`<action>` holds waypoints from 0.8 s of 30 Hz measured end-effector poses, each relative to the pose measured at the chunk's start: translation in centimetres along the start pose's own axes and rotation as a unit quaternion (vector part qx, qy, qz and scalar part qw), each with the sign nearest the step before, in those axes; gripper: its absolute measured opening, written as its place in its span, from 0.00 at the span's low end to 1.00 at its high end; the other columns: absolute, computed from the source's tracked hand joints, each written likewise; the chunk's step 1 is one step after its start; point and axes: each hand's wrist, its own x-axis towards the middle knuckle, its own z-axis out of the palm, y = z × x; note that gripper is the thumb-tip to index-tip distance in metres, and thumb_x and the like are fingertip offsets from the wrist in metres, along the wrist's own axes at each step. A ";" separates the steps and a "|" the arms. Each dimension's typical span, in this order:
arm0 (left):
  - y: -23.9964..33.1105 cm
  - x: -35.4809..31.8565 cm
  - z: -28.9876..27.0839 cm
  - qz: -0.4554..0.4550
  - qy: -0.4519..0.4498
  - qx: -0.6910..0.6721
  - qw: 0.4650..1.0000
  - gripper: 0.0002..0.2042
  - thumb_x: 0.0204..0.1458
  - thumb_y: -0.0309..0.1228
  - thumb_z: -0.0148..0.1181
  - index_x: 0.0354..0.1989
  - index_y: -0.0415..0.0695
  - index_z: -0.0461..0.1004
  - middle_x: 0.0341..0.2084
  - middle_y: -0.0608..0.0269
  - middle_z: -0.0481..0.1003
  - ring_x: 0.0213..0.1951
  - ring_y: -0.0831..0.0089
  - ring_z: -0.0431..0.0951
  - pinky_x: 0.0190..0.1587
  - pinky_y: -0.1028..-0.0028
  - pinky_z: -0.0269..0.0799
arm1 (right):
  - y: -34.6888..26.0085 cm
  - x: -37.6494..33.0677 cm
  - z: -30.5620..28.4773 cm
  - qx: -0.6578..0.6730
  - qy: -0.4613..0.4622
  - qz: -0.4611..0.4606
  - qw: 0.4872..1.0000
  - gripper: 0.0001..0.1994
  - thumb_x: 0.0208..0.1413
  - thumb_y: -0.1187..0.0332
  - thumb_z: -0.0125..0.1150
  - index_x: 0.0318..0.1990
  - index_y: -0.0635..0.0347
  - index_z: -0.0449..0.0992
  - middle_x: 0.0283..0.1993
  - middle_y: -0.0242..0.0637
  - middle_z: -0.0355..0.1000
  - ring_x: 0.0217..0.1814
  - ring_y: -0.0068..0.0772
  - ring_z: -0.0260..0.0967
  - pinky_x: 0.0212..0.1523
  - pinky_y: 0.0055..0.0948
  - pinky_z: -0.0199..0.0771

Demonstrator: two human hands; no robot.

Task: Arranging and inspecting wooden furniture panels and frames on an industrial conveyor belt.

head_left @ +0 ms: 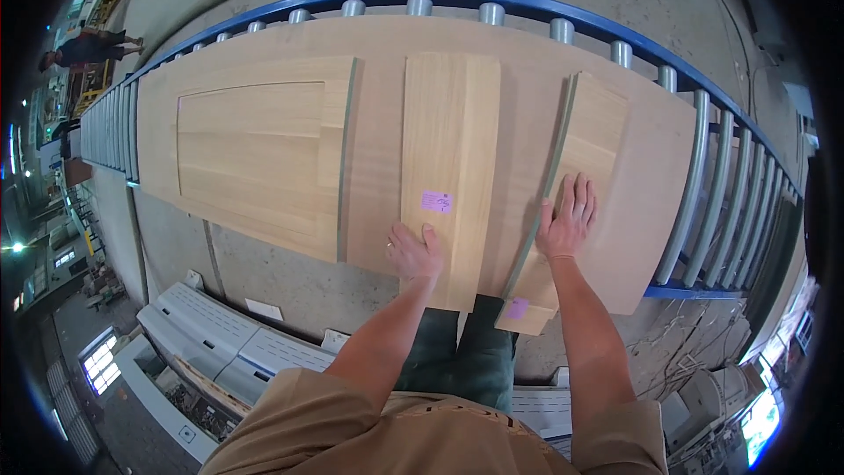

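My left hand [415, 252] is at the near left edge of a long pale wooden board [453, 132]. Its thumb lies on top and its fingers curl at the edge, their tips hidden. A purple label [436, 201] is stuck on this board. My right hand [570, 217] rests on a second, narrower wooden board [594, 123], fingers stretched flat over its face and thumb by its left edge. That board lies at a slant, has a grey-green left edge, and carries a purple label [518, 309] at its near end.
Both boards lie on a large brown sheet [378, 149] over a blue-framed roller conveyor [422, 5]. A pale wooden panel [255, 145] with a recessed field lies to the left. White machine housings [202, 334] stand at lower left. Far left is another person [90, 48].
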 end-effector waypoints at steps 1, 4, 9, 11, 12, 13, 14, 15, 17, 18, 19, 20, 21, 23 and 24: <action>-0.3 0.0 0.0 -0.003 0.003 0.004 1.000 0.33 0.61 0.53 0.56 0.59 0.34 0.68 0.52 0.39 0.73 0.53 0.38 0.75 0.55 0.44 0.69 | -0.2 0.1 0.1 -0.004 0.003 -0.001 1.000 0.35 0.69 0.50 0.55 0.79 0.53 0.61 0.84 0.46 0.53 0.86 0.52 0.46 0.84 0.55 0.41; 0.3 -0.1 -0.2 -0.008 -0.005 -0.012 1.000 0.32 0.62 0.53 0.56 0.60 0.35 0.66 0.50 0.37 0.73 0.52 0.35 0.74 0.54 0.41 0.69 | 0.4 -0.1 0.4 -0.017 0.012 -0.005 1.000 0.35 0.69 0.49 0.55 0.79 0.52 0.60 0.84 0.46 0.53 0.87 0.51 0.45 0.84 0.55 0.40; 0.0 0.0 -0.1 -0.009 0.000 -0.015 1.000 0.33 0.62 0.54 0.56 0.61 0.35 0.67 0.49 0.38 0.73 0.51 0.35 0.74 0.53 0.41 0.68 | 0.2 -0.1 0.5 -0.013 0.009 -0.007 1.000 0.35 0.69 0.49 0.54 0.80 0.52 0.60 0.84 0.46 0.52 0.87 0.51 0.45 0.84 0.55 0.40; -0.1 0.0 0.0 -0.005 0.008 -0.014 1.000 0.33 0.62 0.54 0.56 0.61 0.35 0.67 0.49 0.38 0.73 0.50 0.35 0.74 0.53 0.42 0.68 | 0.1 0.0 0.5 -0.015 0.015 -0.011 1.000 0.36 0.69 0.49 0.54 0.80 0.52 0.59 0.84 0.46 0.52 0.87 0.51 0.45 0.84 0.55 0.40; -0.1 -0.1 0.1 0.000 0.015 -0.013 1.000 0.32 0.62 0.54 0.56 0.60 0.35 0.67 0.49 0.38 0.73 0.50 0.35 0.74 0.53 0.42 0.68 | 0.1 0.0 0.5 -0.015 0.015 -0.011 1.000 0.36 0.69 0.49 0.54 0.80 0.52 0.59 0.84 0.46 0.52 0.87 0.51 0.45 0.84 0.55 0.40; -0.2 -0.1 0.3 -0.001 0.015 -0.013 1.000 0.32 0.62 0.54 0.56 0.60 0.35 0.67 0.49 0.38 0.73 0.50 0.35 0.74 0.53 0.42 0.68 | 0.1 0.0 0.4 -0.015 0.013 -0.006 1.000 0.36 0.69 0.49 0.54 0.80 0.52 0.59 0.84 0.46 0.53 0.87 0.51 0.45 0.84 0.55 0.40; -0.2 -0.1 0.4 0.003 0.019 -0.011 1.000 0.32 0.62 0.54 0.56 0.60 0.35 0.67 0.49 0.37 0.73 0.50 0.35 0.74 0.53 0.42 0.68 | 0.1 -0.1 0.5 -0.015 0.010 -0.002 1.000 0.36 0.69 0.49 0.54 0.80 0.52 0.59 0.84 0.46 0.53 0.87 0.51 0.45 0.84 0.55 0.40; -0.2 -0.1 0.4 0.007 0.024 -0.009 1.000 0.32 0.62 0.54 0.56 0.60 0.35 0.67 0.49 0.37 0.73 0.50 0.35 0.74 0.53 0.42 0.68 | 0.1 -0.1 0.5 -0.015 0.010 -0.002 1.000 0.36 0.69 0.49 0.54 0.80 0.52 0.59 0.84 0.46 0.53 0.87 0.51 0.45 0.84 0.55 0.40; -0.4 -0.2 0.6 0.007 0.025 -0.012 1.000 0.32 0.62 0.54 0.56 0.59 0.35 0.67 0.49 0.37 0.73 0.50 0.35 0.74 0.52 0.42 0.68 | 0.1 0.0 0.5 -0.018 0.019 -0.009 1.000 0.35 0.69 0.49 0.54 0.80 0.52 0.60 0.84 0.46 0.54 0.87 0.52 0.46 0.84 0.54 0.40; -0.6 -0.2 0.6 0.008 0.025 -0.014 1.000 0.32 0.62 0.54 0.56 0.58 0.35 0.67 0.48 0.37 0.73 0.50 0.35 0.74 0.52 0.42 0.68 | 0.0 0.0 0.5 -0.015 0.019 -0.012 1.000 0.35 0.69 0.49 0.54 0.80 0.52 0.60 0.84 0.46 0.54 0.87 0.52 0.46 0.84 0.54 0.40; -0.7 -0.2 0.7 0.004 0.029 -0.012 1.000 0.32 0.62 0.54 0.56 0.58 0.35 0.67 0.48 0.37 0.73 0.50 0.35 0.74 0.52 0.42 0.68 | -0.1 0.0 0.5 -0.016 0.015 -0.006 1.000 0.35 0.69 0.49 0.54 0.79 0.52 0.60 0.83 0.46 0.55 0.87 0.52 0.46 0.84 0.54 0.41; -0.8 -0.1 0.7 0.015 0.028 -0.012 0.999 0.31 0.62 0.53 0.56 0.58 0.35 0.68 0.48 0.37 0.72 0.50 0.35 0.74 0.52 0.42 0.68 | -0.3 0.1 0.4 -0.015 0.011 -0.001 1.000 0.35 0.69 0.49 0.55 0.79 0.52 0.61 0.83 0.46 0.55 0.86 0.52 0.47 0.84 0.53 0.41; -0.9 0.1 0.6 0.024 0.030 -0.010 0.999 0.30 0.62 0.53 0.56 0.57 0.35 0.68 0.48 0.37 0.72 0.50 0.35 0.74 0.51 0.42 0.68 | -0.4 0.1 0.5 -0.006 0.012 -0.009 1.000 0.35 0.69 0.49 0.55 0.79 0.52 0.61 0.83 0.46 0.55 0.86 0.52 0.47 0.84 0.53 0.41; -0.6 -0.2 0.6 0.017 0.032 -0.014 0.999 0.30 0.62 0.53 0.57 0.56 0.35 0.68 0.48 0.38 0.72 0.50 0.36 0.74 0.52 0.42 0.68 | -0.2 0.1 0.3 -0.016 0.019 -0.014 1.000 0.34 0.70 0.51 0.55 0.79 0.55 0.62 0.83 0.45 0.55 0.86 0.51 0.48 0.84 0.52 0.43; -0.5 -0.3 0.5 0.017 0.025 -0.020 0.999 0.29 0.62 0.52 0.57 0.56 0.36 0.68 0.48 0.38 0.72 0.50 0.36 0.74 0.53 0.42 0.68 | -0.2 0.0 0.2 -0.004 0.022 -0.024 0.999 0.34 0.70 0.51 0.55 0.79 0.55 0.62 0.83 0.45 0.55 0.86 0.51 0.48 0.84 0.52 0.43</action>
